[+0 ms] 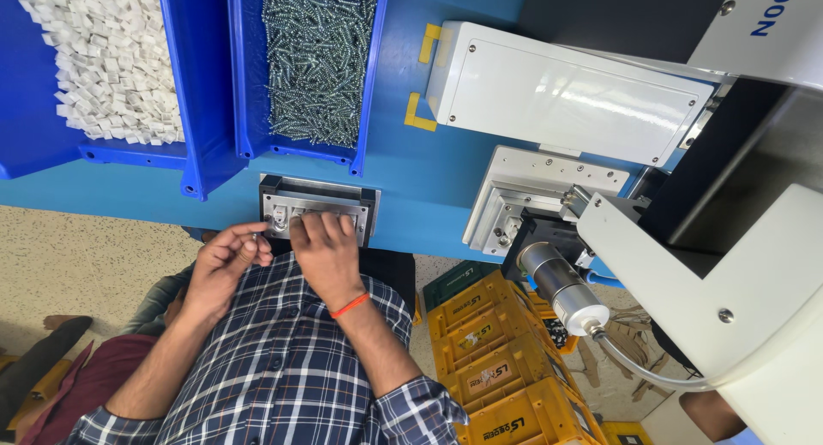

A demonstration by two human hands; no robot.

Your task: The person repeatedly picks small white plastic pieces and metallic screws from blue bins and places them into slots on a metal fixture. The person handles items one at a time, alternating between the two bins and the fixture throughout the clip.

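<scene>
Blue bin of white blocks (107, 59), blue bin of screws (315, 63), left hand (225, 261) pinching a small screw (255, 236) just beside the metal fixture (317, 207) at the blue bench (411, 196) edge, right hand (326, 252) fingers unclenched, pressing on the fixture, white machine (566, 93) at right.

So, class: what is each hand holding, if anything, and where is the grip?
The left hand pinches a small screw at its fingertips; which end cannot be told. The right hand rests on the metal fixture, gripping nothing visible.
</scene>
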